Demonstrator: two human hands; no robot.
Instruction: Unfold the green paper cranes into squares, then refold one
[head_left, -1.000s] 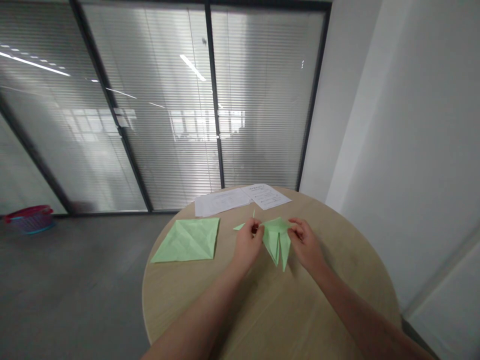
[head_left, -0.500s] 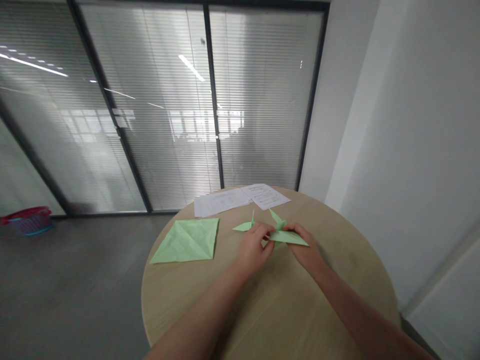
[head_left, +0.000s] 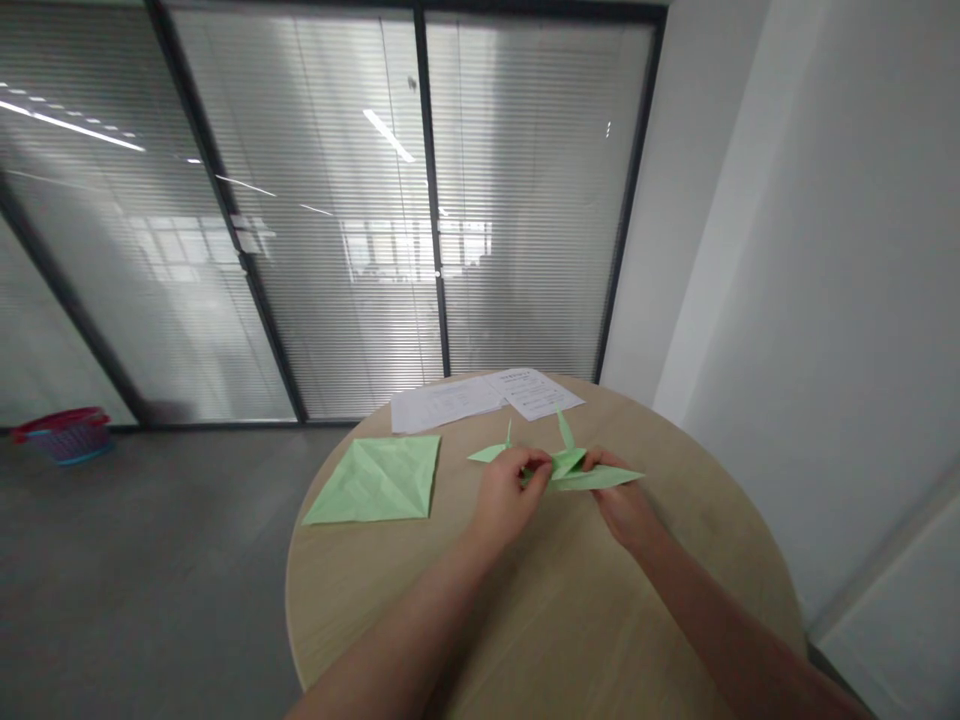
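Between my hands is a folded green paper crane [head_left: 568, 465], raised over the table, with one narrow point sticking up and a wing stretching right. My left hand [head_left: 511, 490] pinches its left side between thumb and fingers. On the other side my right hand [head_left: 616, 495] grips it near the wing, fingers partly hidden by the paper. Just beyond my left hand a second green folded paper piece [head_left: 487, 453] with an upright point shows, partly covered by that hand. A creased flat green paper [head_left: 379, 480] lies to the left.
White printed sheets [head_left: 450, 403] lie at the far side of the round wooden table [head_left: 555, 610]. A red and blue basket [head_left: 69, 437] stands on the floor at far left. Glass partitions with blinds rise behind the table, and a white wall is at the right.
The crane has turned and shifted slightly right in my hands; its upright point stands straighter and its wing reaches farther right. Both hands keep their hold.
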